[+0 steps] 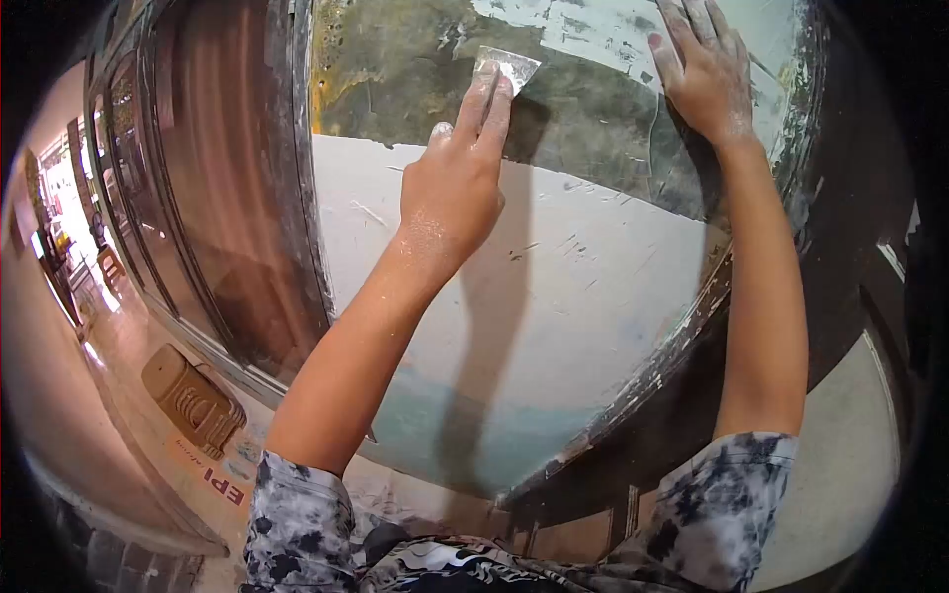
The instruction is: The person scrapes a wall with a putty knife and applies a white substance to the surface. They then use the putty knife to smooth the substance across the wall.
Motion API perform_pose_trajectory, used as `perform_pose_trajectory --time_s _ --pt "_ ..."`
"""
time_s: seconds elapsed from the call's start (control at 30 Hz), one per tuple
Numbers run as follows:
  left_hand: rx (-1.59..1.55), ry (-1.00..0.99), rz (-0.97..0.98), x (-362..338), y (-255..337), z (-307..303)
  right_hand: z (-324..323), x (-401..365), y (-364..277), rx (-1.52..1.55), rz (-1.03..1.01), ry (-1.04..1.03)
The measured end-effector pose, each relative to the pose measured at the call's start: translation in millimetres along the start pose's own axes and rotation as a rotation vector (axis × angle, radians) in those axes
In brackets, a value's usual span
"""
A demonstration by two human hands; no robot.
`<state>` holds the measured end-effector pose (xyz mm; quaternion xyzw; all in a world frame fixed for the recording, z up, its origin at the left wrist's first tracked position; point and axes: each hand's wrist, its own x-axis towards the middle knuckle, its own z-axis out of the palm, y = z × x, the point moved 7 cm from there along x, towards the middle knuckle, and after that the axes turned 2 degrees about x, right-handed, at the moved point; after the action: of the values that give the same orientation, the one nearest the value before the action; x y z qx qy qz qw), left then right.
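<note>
My left hand [455,178] is closed on a scraper [509,67], with two fingers pressed along its metal blade. The handle is hidden under the palm. The blade's edge points up against the dark, stripped band of the wall panel [593,109]. Higher on the right, my right hand [704,79] lies flat on the panel near its right edge, fingers stretched and dusted white. Below the dark band, the panel keeps a pale coat [613,267] with scratches, and turns blue-green lower down. White paint patches [593,35] show along the top.
On the left stands a dark-framed glass door [213,148] with a curtain-like surface behind it. A brown plastic stool or chair [193,395] sits on the floor by printed cardboard [203,465]. A dark frame edge [682,346] borders the panel on the right.
</note>
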<state>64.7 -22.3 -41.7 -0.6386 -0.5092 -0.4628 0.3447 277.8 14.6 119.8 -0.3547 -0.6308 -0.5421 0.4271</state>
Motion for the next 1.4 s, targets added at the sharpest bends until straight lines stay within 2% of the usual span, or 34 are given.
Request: perform_pose_trajectory --time_s 0.37,0.43,0.5,0.57,0.73,1.17,1.3,1.4 --pt "0.141 -0.055 -0.044 19.6 8.6 19.0 10.6 -9.2 11.2 0.023 0.016 0.078" --pt "0.125 -0.032 -0.037 21.4 10.2 21.1 14.5 -10.6 16.8 -0.142 -0.154 0.287" --pt "0.107 -0.004 -0.025 25.2 13.6 19.4 16.7 -10.5 18.9 -0.101 -0.120 0.263" --pt "0.117 -0.062 -0.073 27.6 15.0 18.6 3.6 -10.6 3.9 0.019 0.025 0.096" --pt "0.111 -0.082 -0.098 31.2 16.9 15.5 0.9 -11.5 2.4 0.040 0.030 0.118" --pt "0.091 0.024 -0.058 38.6 14.6 9.0 0.0 -13.1 2.8 0.050 0.042 0.118" --pt "0.075 -0.048 -0.116 39.9 17.2 5.8 3.8 -11.5 7.3 0.046 0.036 0.109" --pt "0.084 -0.032 -0.110 45.9 17.1 4.4 0.1 -12.5 3.8 0.051 0.058 0.136"
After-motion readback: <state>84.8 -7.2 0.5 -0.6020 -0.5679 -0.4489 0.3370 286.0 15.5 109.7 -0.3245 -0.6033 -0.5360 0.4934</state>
